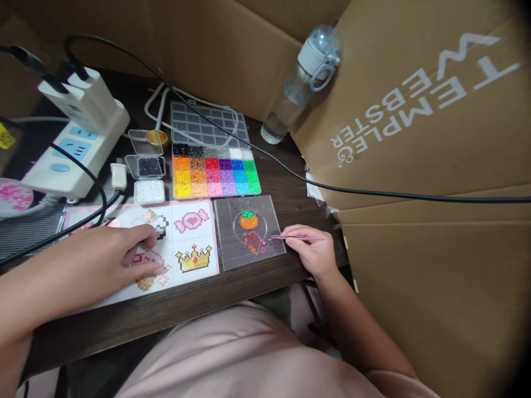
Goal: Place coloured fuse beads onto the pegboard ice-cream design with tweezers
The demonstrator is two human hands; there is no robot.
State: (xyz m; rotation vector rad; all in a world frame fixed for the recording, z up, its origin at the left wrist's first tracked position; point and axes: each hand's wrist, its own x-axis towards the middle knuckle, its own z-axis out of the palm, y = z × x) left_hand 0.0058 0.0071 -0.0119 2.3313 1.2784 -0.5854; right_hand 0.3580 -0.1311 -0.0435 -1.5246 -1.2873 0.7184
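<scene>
My right hand (pixel 314 251) pinches pink tweezers (pixel 292 238) whose tip reaches onto a clear pegboard (pixel 226 251). On the pegboard sit an orange bead fruit with a green top (pixel 249 220) and a partly built red and pink bead shape (pixel 254 242). My left hand (pixel 120 253) rests on a pattern sheet (pixel 193 243) with pixel pictures of a candy and a crown, its fingers curled loosely and holding nothing that I can see.
A tray of sorted coloured beads (pixel 215 168) lies behind the pegboard, its clear lid (pixel 207 124) open. Small bead boxes (pixel 148 177), a power strip (pixel 78 135) with cables, and a water bottle (pixel 301 80) stand around. Cardboard walls (pixel 431 143) close in on the right and back.
</scene>
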